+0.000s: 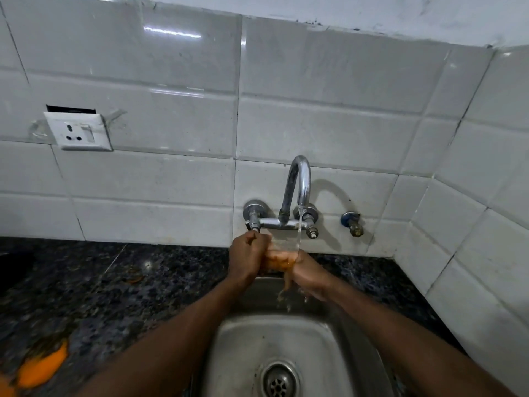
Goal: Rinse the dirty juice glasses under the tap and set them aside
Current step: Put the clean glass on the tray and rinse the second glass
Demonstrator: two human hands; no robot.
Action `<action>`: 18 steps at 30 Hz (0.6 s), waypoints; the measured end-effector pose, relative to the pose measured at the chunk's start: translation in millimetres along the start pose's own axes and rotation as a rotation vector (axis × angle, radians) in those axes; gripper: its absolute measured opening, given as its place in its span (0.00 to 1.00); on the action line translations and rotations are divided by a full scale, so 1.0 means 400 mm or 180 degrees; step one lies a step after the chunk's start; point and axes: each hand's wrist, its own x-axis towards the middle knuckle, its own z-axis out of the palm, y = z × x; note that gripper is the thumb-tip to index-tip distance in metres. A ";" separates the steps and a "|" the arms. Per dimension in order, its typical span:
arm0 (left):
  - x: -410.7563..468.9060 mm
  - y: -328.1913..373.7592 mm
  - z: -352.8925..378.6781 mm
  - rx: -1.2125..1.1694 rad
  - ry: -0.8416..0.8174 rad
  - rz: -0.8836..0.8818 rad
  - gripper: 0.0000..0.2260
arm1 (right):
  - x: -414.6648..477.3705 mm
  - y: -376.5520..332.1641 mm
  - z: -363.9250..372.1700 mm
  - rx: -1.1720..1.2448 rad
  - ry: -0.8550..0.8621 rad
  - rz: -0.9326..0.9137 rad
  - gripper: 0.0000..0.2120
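writing: none readable
left hand (248,255): curled round glass (282,249)
right hand (309,277): grips glass btm, under tap (297,190) stream

Both bare forearms are stretched forward and drawn together. The left hand (248,253) is curled, knuckles up, its fingers closed against the right hand's. The right hand (307,275) is turned palm inward, its fingers wrapped around what is held between them.

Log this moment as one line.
step: rinsing | glass: under running tap | left hand, right hand: both gripping it | orange runoff into sink
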 end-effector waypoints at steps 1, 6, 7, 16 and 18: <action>-0.001 -0.004 0.002 0.0069 0.0030 -0.0138 0.13 | -0.001 0.007 -0.009 -0.0519 -0.0088 -0.0102 0.21; 0.000 0.001 -0.004 0.0059 -0.0609 -0.1399 0.16 | -0.001 0.048 -0.034 -0.3220 0.0151 -0.0972 0.17; 0.005 -0.005 0.003 -0.0060 -0.0427 -0.0973 0.15 | -0.004 0.035 -0.026 -0.2340 0.0145 -0.0780 0.17; 0.018 0.018 0.001 0.0255 -0.0707 -0.1401 0.16 | 0.003 0.041 -0.059 -0.4248 0.0195 -0.1417 0.22; 0.016 0.012 0.014 -0.0118 -0.0420 -0.0674 0.13 | 0.003 0.013 -0.045 -0.2331 0.0170 -0.0840 0.18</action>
